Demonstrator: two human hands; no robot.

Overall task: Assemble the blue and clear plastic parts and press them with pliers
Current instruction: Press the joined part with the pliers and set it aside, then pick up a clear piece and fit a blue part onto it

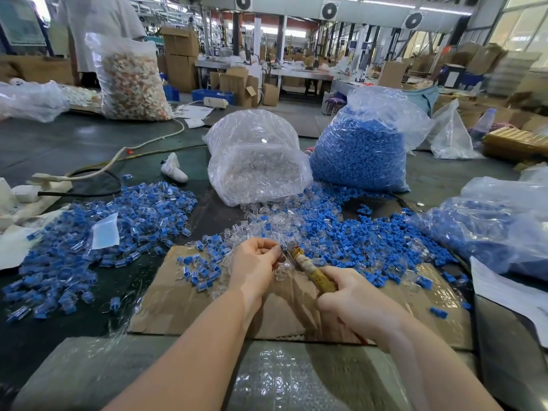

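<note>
Left hand (256, 262) has its fingers curled, pinching a small part at the fingertips; the part is mostly hidden, so its colour is unclear. Right hand (353, 301) grasps the pliers (311, 271) by their yellowish wrapped handles, the tip meeting the left fingertips. Both are over a cardboard sheet (178, 304) on the dark table (59, 143). Loose clear parts (267, 226) lie just beyond the hands and loose blue parts (370, 241) to the right. Pile of assembled blue-and-clear pieces (118, 226) lies left. Bag of clear parts (255, 161) and bag of blue parts (361, 152) stand behind, side by side.
</note>
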